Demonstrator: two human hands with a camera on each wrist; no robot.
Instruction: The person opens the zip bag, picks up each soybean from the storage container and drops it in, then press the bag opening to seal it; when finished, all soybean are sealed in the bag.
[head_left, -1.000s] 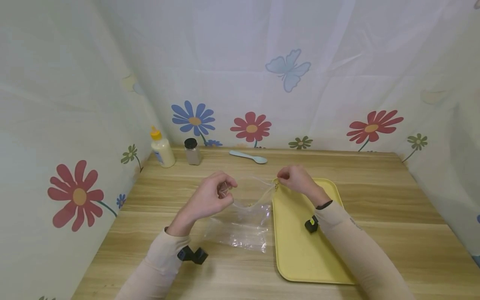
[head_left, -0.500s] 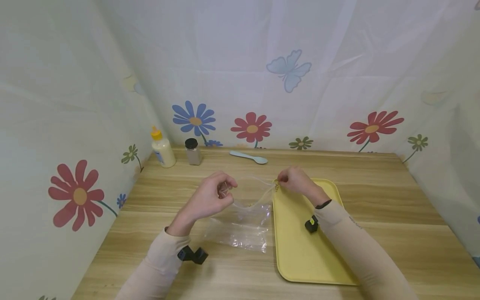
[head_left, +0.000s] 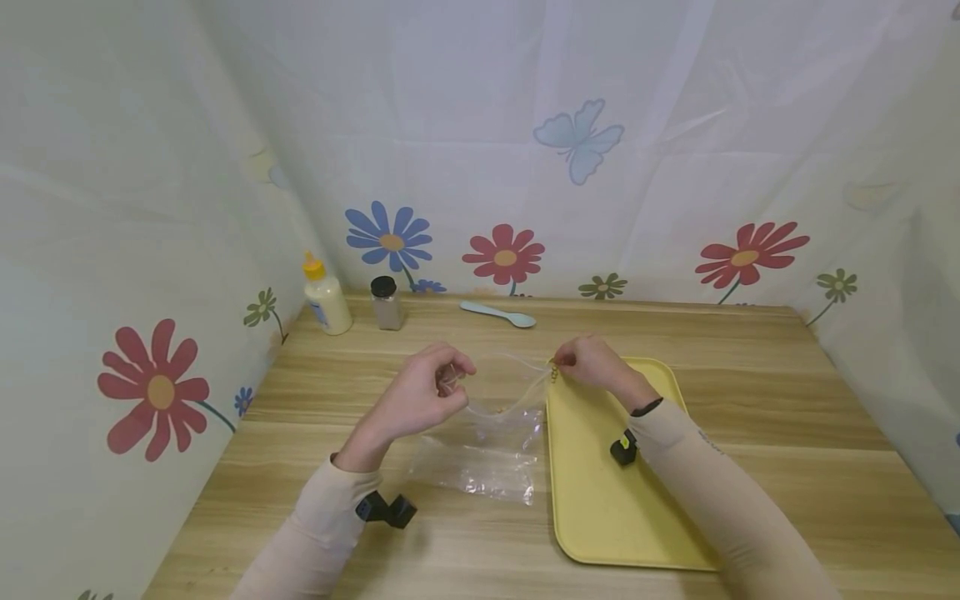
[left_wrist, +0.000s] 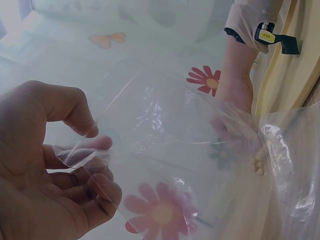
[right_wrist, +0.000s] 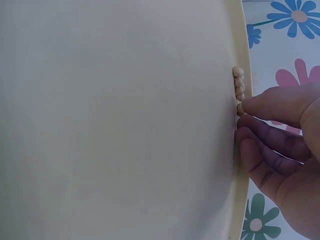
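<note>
Beside the yellow tray (head_left: 600, 500), fingers (head_left: 450, 379) pinching clear bag (head_left: 487, 450) — right fingers (head_left: 567, 358) pinching beads (right_wrist: 239, 90).

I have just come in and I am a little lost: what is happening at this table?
A person holds a clear plastic bag open above the wooden table. The left hand pinches one edge of its mouth; the right hand pinches a short string of pale beads at the other edge, by the yellow tray.

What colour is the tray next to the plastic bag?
The tray is pale yellow, clearest in the head view.
</note>
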